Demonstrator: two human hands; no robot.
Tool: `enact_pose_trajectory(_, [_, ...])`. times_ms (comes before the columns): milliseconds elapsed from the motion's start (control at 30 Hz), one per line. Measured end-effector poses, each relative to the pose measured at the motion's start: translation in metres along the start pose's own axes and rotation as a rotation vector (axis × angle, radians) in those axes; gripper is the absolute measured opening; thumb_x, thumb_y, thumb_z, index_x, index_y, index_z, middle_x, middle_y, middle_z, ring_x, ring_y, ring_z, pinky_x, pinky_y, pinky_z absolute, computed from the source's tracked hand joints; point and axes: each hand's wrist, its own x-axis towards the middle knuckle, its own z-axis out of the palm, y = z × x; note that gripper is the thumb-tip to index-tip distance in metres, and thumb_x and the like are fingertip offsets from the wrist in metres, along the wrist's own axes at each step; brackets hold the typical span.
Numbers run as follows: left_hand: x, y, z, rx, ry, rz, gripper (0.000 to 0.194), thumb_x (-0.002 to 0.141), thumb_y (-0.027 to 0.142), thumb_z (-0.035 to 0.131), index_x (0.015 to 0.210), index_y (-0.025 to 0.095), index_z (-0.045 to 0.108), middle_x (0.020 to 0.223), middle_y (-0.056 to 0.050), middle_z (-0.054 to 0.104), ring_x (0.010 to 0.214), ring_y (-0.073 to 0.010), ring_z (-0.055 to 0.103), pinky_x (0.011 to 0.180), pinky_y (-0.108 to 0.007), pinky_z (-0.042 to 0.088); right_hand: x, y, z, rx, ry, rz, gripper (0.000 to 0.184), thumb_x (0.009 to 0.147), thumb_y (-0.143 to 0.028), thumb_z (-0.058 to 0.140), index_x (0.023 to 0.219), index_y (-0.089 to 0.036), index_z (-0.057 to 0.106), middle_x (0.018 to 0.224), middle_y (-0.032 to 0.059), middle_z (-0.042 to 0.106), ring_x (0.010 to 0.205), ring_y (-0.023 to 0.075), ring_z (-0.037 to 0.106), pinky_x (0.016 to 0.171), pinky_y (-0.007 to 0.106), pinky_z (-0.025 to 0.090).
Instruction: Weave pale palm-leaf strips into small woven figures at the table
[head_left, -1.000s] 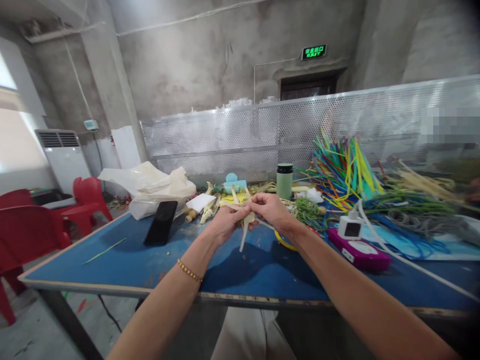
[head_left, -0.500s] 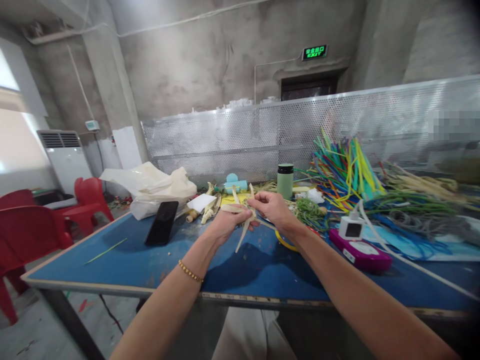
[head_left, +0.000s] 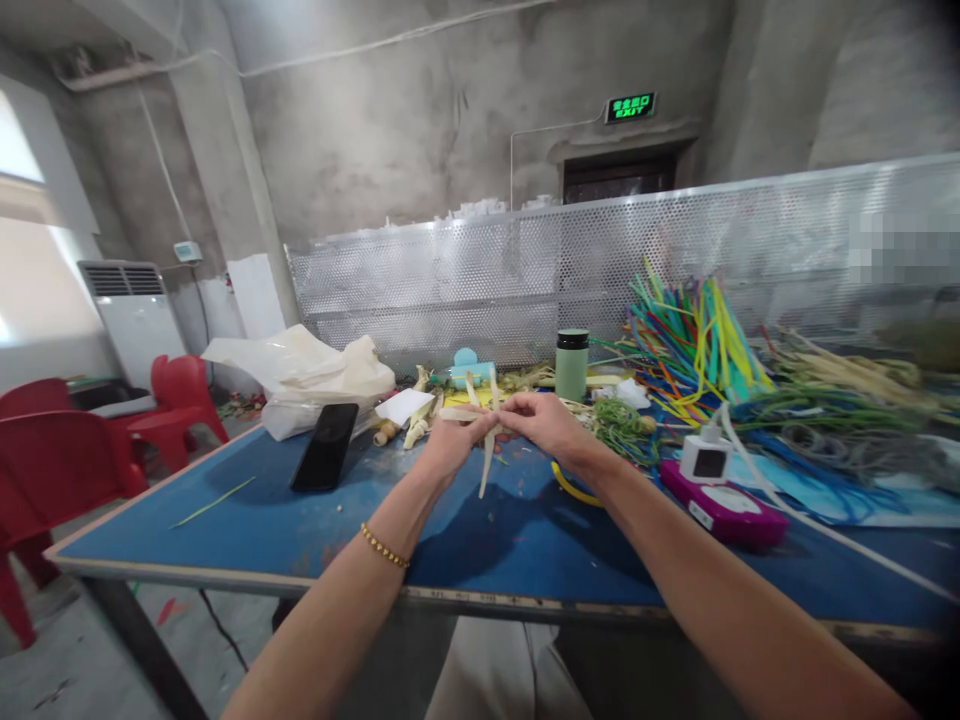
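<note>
Pale, flat straw-like strips cross one another between my hands, above the blue table. My left hand is closed on them, thumb pressed on top near the crossing. From the right, my right hand pinches the same strips close to the left thumb. One strip end hangs down toward the table, others point up and to the left. The fingers partly hide where the strips meet. A yellow ring-like piece lies below my right wrist.
A black phone and white plastic bag lie on the left. Behind my hands stands a green bottle. Rightward are coloured strips, green cords and a magenta box bearing a white charger with its cable.
My right hand has lowered slightly, and its fingers have come closer to the left thumb. The upright strip end has shifted left, and the hanging end is steeper.
</note>
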Motion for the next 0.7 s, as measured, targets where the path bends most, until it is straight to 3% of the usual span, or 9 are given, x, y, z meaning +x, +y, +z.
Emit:
enact_pose_trajectory(233, [0.002, -0.001, -0.001, -0.076, -0.02, 0.008, 0.031, 0.073, 0.041, 0.067, 0.075, 0.012, 0.059, 0.069, -0.008, 0.067, 0.061, -0.0174, 0.064, 0.056, -0.03, 0.051, 0.004, 0.006, -0.001, -0.007, 0.102, -0.032, 0.022, 0.066, -0.035, 0.068, 0.066, -0.015, 0.058, 0.058, -0.0012, 0.057, 0.054, 0.0114, 0.055, 0.056, 0.025, 0.048])
enact_pose_trajectory(333, [0.002, -0.001, -0.002, -0.086, -0.022, -0.008, 0.03, 0.071, 0.039, 0.069, 0.071, 0.013, 0.056, 0.063, -0.005, 0.064, 0.056, -0.0154, 0.061, 0.054, -0.027, 0.049, 0.005, 0.006, -0.002, -0.045, 0.123, -0.048, 0.023, 0.066, -0.036, 0.067, 0.066, -0.015, 0.059, 0.058, -0.0009, 0.058, 0.055, 0.0117, 0.054, 0.056, 0.026, 0.048])
enact_pose_trajectory(700, [0.001, -0.001, 0.0, -0.087, -0.017, 0.002, 0.027, 0.071, 0.037, 0.069, 0.071, 0.012, 0.059, 0.06, -0.003, 0.061, 0.055, -0.0138, 0.058, 0.055, -0.028, 0.049, -0.001, -0.007, 0.005, 0.044, 0.017, -0.015, 0.029, 0.066, -0.043, 0.07, 0.068, -0.015, 0.062, 0.063, 0.0008, 0.061, 0.059, 0.0116, 0.055, 0.061, 0.026, 0.048])
